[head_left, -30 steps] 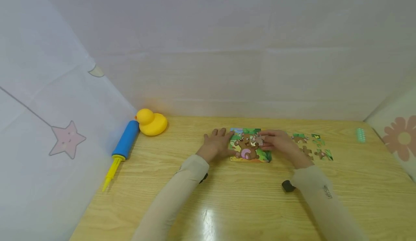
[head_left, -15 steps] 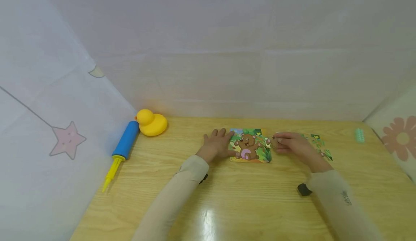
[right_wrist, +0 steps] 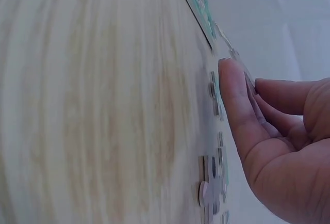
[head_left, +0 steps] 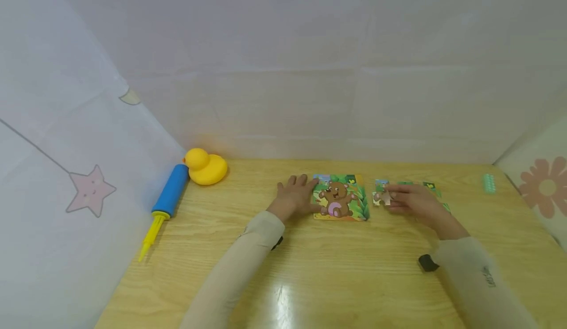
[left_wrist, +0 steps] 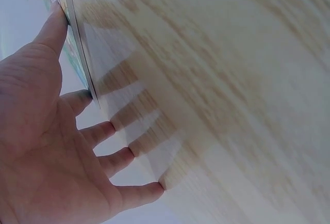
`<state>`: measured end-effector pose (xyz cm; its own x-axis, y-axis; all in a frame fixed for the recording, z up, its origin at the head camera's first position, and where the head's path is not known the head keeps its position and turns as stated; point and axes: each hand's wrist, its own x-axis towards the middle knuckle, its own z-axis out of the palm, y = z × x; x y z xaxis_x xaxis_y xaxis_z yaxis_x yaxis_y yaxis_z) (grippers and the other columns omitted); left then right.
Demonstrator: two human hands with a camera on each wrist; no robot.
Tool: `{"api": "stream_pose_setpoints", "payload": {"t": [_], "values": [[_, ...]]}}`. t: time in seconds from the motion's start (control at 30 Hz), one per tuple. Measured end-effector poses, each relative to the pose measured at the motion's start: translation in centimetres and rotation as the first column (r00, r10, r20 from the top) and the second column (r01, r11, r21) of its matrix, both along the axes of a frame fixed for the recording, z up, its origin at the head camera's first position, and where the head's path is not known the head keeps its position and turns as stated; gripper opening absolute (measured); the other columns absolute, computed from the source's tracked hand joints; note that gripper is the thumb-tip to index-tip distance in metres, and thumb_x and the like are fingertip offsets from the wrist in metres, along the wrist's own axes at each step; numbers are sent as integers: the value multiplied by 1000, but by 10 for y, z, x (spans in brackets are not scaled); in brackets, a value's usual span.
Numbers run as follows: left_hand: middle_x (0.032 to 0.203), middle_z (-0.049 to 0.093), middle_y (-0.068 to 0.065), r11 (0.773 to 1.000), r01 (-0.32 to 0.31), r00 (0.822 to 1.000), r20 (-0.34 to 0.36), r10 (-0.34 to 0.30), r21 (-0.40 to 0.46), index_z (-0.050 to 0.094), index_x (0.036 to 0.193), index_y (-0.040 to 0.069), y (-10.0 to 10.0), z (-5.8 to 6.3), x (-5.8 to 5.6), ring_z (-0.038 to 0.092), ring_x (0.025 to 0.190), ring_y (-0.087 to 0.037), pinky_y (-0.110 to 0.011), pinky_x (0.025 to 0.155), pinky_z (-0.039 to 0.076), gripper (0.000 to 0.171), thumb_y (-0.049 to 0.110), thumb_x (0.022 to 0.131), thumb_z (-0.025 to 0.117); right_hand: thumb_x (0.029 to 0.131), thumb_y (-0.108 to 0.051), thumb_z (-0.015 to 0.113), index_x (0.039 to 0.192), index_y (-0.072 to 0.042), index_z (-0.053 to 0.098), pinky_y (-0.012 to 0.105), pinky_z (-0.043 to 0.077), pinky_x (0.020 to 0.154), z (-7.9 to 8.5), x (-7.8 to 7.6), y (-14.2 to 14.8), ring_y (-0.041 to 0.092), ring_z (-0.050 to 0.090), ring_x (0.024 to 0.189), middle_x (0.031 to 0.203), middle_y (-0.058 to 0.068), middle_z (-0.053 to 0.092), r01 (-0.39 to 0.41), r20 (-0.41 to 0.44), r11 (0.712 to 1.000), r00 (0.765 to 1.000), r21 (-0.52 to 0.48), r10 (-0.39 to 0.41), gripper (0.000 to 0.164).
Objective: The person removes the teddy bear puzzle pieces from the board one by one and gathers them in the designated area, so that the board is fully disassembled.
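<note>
A flat, rectangular picture board with a brown bear (head_left: pixel 338 198) lies on the wooden table. My left hand (head_left: pixel 292 198) rests at its left edge. In the left wrist view, that hand's thumb and forefinger touch the board's edge (left_wrist: pixel 77 38), while the other fingers are spread with their tips on the wood. Right of the board, my right hand (head_left: pixel 414 203) pinches a small jigsaw piece (head_left: pixel 382 198) between thumb and fingers. The right wrist view shows the piece edge-on in that pinch, above other jigsaw pieces (right_wrist: pixel 209 188) on the table. The hand partly covers the pieces under it.
A yellow rubber duck (head_left: pixel 207 167) and a blue hand pump (head_left: pixel 173 188) with a yellow nozzle lie at the back left. A small pale-green bumpy object (head_left: pixel 489 183) is at the far right. Cloth walls (head_left: pixel 283 73) close off the back and sides.
My right hand has moved right from over the bear board, carrying the jigsaw piece to the loose pieces beside it. My left hand has stayed in place.
</note>
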<state>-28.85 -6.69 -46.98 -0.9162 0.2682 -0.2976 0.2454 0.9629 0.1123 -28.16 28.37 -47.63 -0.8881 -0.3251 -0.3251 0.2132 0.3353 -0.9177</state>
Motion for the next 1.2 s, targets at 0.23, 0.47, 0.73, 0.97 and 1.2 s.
{"api": "stream_pose_setpoints", "payload": {"t": [0.23,0.47,0.73,0.97,1.2], "values": [[169,21,-1,1000,-4,1000,3,4,-3,19,163,38,0,1,0,21,155,-32,-70,118,25,99,80,83,59,109,-10,43,152,13,33,29,60,91,0,4,3,5,71,101,155,36,34,-10,-7,1000,1000,19,10,49],[167,24,0,1000,-5,1000,7,4,3,19,163,38,1,3,2,20,155,-32,-70,119,23,98,79,83,59,109,-9,42,151,14,33,31,60,92,2,6,3,4,70,102,155,38,32,-9,-7,1000,1000,28,9,49],[169,20,-1,1000,-4,1000,5,4,-9,18,163,39,1,1,1,19,156,-32,-70,120,23,99,81,82,56,110,-14,39,152,13,33,31,60,93,6,4,8,8,70,107,157,37,30,-40,-10,996,999,79,41,50],[170,19,-1,1000,-6,1000,13,6,-3,18,163,38,1,2,0,17,157,-32,-70,120,21,99,81,82,57,111,-20,40,153,12,31,31,60,93,10,3,13,4,70,105,156,36,34,-45,-9,991,999,126,47,53],[169,21,0,1000,-4,1000,7,4,-11,18,163,39,1,0,-1,19,156,-31,-70,119,23,98,81,83,56,111,-24,40,154,12,28,29,59,93,12,3,17,6,70,108,154,34,39,-44,0,988,999,147,45,57]]}}
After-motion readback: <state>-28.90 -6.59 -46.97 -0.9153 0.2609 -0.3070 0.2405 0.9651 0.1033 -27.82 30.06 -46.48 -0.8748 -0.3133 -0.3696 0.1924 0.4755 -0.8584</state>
